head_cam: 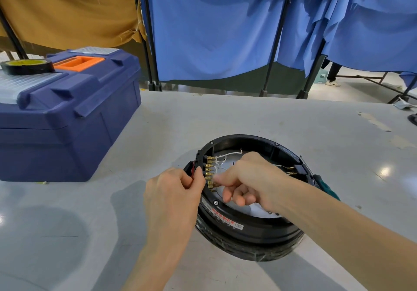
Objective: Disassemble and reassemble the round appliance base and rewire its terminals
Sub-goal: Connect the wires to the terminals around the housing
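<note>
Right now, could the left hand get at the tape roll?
Probably, once it lets go: the left hand pinches the terminal block on the round base. Nothing stands between it and the tape roll atop the toolbox.

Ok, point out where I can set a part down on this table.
Bare table lies in front of the toolbox, left of the left hand; also beyond the round base toward the curtain frames, and to its right. Crowded: the base's left rim, where the right hand and left pinch at the terminal block.

Left hand (178, 184) grips black terminal block (200, 159) on round black appliance base (248, 229); right hand (246, 178) pinches at brass terminals (209, 173).
</note>
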Available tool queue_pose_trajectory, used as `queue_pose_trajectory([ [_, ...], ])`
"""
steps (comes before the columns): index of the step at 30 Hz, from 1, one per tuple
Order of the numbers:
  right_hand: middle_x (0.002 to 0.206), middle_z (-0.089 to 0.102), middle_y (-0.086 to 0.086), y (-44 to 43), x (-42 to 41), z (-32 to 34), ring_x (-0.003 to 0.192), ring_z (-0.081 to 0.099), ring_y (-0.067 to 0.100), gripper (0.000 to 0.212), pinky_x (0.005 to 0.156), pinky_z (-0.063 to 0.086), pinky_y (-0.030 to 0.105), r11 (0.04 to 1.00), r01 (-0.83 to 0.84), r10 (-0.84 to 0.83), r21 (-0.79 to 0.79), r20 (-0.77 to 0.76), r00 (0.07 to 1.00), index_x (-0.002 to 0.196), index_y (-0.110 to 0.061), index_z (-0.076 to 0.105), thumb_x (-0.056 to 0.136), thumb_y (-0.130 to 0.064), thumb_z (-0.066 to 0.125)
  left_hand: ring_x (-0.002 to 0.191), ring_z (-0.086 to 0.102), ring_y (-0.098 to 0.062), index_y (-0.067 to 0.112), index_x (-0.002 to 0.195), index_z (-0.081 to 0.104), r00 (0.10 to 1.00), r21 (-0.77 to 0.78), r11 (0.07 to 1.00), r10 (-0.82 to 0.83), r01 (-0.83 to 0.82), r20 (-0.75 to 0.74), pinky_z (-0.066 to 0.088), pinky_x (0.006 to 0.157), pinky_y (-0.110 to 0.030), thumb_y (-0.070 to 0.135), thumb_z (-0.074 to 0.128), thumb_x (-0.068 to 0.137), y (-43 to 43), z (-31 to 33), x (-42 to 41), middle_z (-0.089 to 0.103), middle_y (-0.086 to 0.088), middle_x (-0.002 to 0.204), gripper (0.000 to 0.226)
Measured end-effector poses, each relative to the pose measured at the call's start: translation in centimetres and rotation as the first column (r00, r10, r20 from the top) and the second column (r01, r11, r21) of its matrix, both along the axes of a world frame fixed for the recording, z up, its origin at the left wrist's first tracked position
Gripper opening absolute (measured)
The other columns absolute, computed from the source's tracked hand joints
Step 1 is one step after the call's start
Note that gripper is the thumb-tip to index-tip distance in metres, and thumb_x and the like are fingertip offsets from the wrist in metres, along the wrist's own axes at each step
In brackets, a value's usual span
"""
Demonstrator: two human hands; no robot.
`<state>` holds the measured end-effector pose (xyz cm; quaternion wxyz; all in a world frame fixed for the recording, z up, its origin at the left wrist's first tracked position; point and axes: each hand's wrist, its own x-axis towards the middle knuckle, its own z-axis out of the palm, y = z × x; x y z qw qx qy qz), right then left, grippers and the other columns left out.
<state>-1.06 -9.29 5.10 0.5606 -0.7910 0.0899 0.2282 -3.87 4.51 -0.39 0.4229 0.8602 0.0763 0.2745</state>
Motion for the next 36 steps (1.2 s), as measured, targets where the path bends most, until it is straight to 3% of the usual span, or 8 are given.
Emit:
queue_pose_trajectory([
  [5,0.053,0.065,0.011,-4.1,-0.3,0.6,0.035,0.051,0.015,0.028,0.034,0.038,0.021,0.986,0.167,-0.165,0.018,0.301,0.939,0.085,0.0,0.072,0.092,-0.027,0.068,0.047,0.051,-0.009,0.02,0.052,0.057,0.999,-0.039,0.998,0.046,-0.046,0.006,0.034,0.05,-0.015,0.04,0.075,0.079,0.3,-0.3,0.2,0.052,0.006,0.043,0.037],
  [8,0.067,0.071,-0.011,-8.0,0.1,0.0,0.067,0.068,0.014,0.018,0.068,0.052,0.03,0.838,0.456,-0.106,-0.3,0.73,0.675,0.086,-0.024,0.075,0.089,-0.04,0.066,0.063,0.06,-0.012,0.029,0.082,0.063,0.996,-0.077,0.994,0.083,-0.081,0.029,0.041,0.061,-0.028,0.052,0.07,0.077,0.1,-0.1,0.3,0.058,0.01,0.059,0.025],
  [11,0.12,0.063,-0.021,-10.0,0.2,-1.4,0.114,0.059,0.014,0.018,0.105,0.041,0.038,0.847,0.368,-0.004,-0.384,0.687,0.727,0.106,-0.041,0.069,0.09,-0.033,0.067,0.082,0.065,-0.013,0.032,0.098,0.068,0.999,-0.102,0.994,0.035,-0.034,0.009,0.038,0.077,-0.027,0.051,0.068,0.078,-0.4,-0.1,0.7,0.066,0.013,0.078,0.028],
  [16,0.086,0.069,-0.036,-9.9,1.0,-3.5,0.089,0.064,-0.01,0.068,0.079,0.049,0.02,0.94,0.287,-0.111,-0.187,0.625,0.773,0.08,-0.068,0.065,0.093,-0.003,0.051,0.073,0.061,-0.013,0.028,0.076,0.068,1.0,-0.052,0.999,0.006,-0.005,0.016,0.036,0.062,-0.018,0.026,0.068,0.083,-1.2,-0.3,1.2,0.065,0.01,0.077,0.008],
  [24,0.103,0.072,-0.01,-8.0,4.8,-4.5,0.077,0.064,-0.007,0.048,0.062,0.049,0.008,0.931,0.363,-0.274,-0.026,0.605,0.747,0.119,-0.024,0.071,0.088,0.003,0.045,0.09,0.065,-0.028,0.011,0.091,0.075,0.999,0.002,1.0,0.02,-0.02,-0.041,0.041,0.076,-0.03,0.02,0.063,0.088,0.3,0.3,5.0,0.073,-0.008,0.095,0.016],
  [29,0.105,0.071,-0.003,-7.2,6.6,-4.7,0.06,0.06,-0.006,0.045,0.052,0.043,0.004,0.916,0.4,-0.317,0.003,0.614,0.722,0.121,-0.018,0.07,0.089,0.004,0.045,0.096,0.065,-0.019,0.014,0.105,0.076,1.0,-0.079,0.997,0.004,-0.006,-0.031,0.039,0.082,-0.025,0.02,0.065,0.088,0.8,0.4,6.9,0.073,-0.003,0.106,0.021],
  [32,0.111,0.067,-0.007,-7.3,6.6,-4.6,0.076,0.061,-0.003,0.037,0.068,0.043,0.004,0.917,0.398,-0.313,0.003,0.623,0.716,0.128,-0.018,0.064,0.099,-0.008,0.045,0.101,0.064,-0.015,0.014,0.11,0.074,1.0,-0.139,0.99,-0.003,0.0,-0.024,0.041,0.088,-0.025,0.023,0.065,0.089,0.9,0.1,7.0,0.073,0.001,0.11,0.024],
  [36,0.12,0.066,0.004,-9.3,5.7,-4.3,0.11,0.059,0.023,0.034,0.092,0.045,0.033,0.849,0.491,-0.263,-0.196,0.649,0.714,0.131,-0.015,0.058,0.102,-0.017,0.039,0.104,0.064,-0.013,0.015,0.115,0.072,0.999,-0.206,0.978,-0.031,0.032,0.007,0.048,0.099,-0.034,0.027,0.066,0.09,1.0,-0.3,6.2,0.071,0.004,0.112,0.029],
])
